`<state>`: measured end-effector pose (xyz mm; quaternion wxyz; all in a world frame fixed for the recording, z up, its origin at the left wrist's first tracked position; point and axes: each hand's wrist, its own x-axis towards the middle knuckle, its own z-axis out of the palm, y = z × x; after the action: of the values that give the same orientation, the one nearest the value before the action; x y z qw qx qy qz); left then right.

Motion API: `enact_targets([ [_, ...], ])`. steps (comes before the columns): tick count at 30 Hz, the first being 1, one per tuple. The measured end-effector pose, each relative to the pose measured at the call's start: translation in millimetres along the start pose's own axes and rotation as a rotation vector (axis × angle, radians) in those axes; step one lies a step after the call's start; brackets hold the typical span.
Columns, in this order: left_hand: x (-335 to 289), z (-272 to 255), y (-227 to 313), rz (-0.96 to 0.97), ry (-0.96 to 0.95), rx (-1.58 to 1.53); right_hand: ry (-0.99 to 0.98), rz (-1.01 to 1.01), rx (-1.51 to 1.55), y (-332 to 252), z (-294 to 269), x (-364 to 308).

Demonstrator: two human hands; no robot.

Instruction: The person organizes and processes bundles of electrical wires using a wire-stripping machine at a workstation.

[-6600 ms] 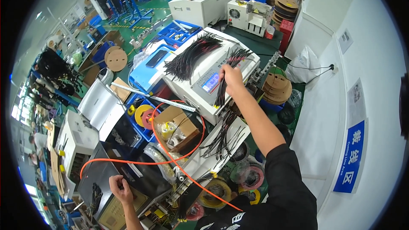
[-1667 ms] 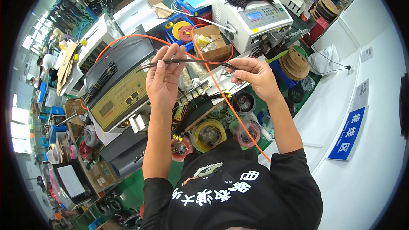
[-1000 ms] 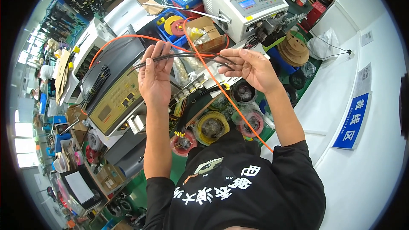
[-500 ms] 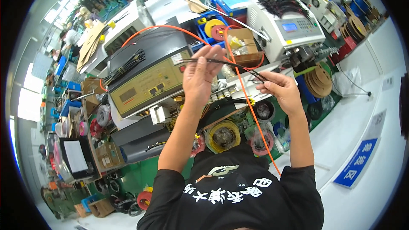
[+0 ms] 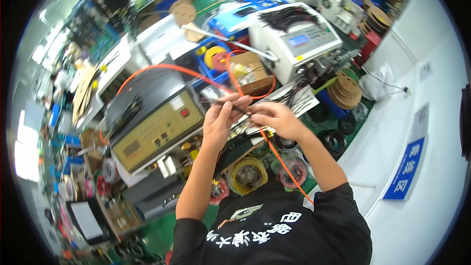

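Observation:
A thin bundle of black wires runs between my two hands, over the workbench. My left hand is closed on it, with the thumb pressed against the curled fingers. Close beside it, my right hand pinches the same bundle between thumb and fingertips. Part of the wires is hidden by my fingers and blurred. An orange hose passes just beneath my hands.
A machine with a yellowish control panel stands left of my hands, with more black wires on top. Beyond my right hand are a white machine and a cardboard box. Wire coils sit below.
My right hand has moved left and down, close to my left hand. The left hand, flatter before, has lowered and its fingers have curled. The whole view has shifted.

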<state>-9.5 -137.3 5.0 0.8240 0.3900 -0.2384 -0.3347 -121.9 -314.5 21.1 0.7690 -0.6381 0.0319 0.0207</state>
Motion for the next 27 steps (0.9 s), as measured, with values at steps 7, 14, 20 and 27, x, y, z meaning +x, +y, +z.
enact_targets([
  [7,20,3,-5,-0.081,-0.031,0.146,0.099,0.041,0.013,15,-15,5],
  [14,47,3,19,-0.27,-0.121,0.513,0.09,0.036,0.018,9,-63,13],
  [20,77,-94,66,0.536,0.254,1.547,0.676,-0.309,-0.691,-51,-185,28],
  [27,84,-144,58,0.41,0.315,1.384,0.718,-0.302,-0.993,-112,-334,106],
])
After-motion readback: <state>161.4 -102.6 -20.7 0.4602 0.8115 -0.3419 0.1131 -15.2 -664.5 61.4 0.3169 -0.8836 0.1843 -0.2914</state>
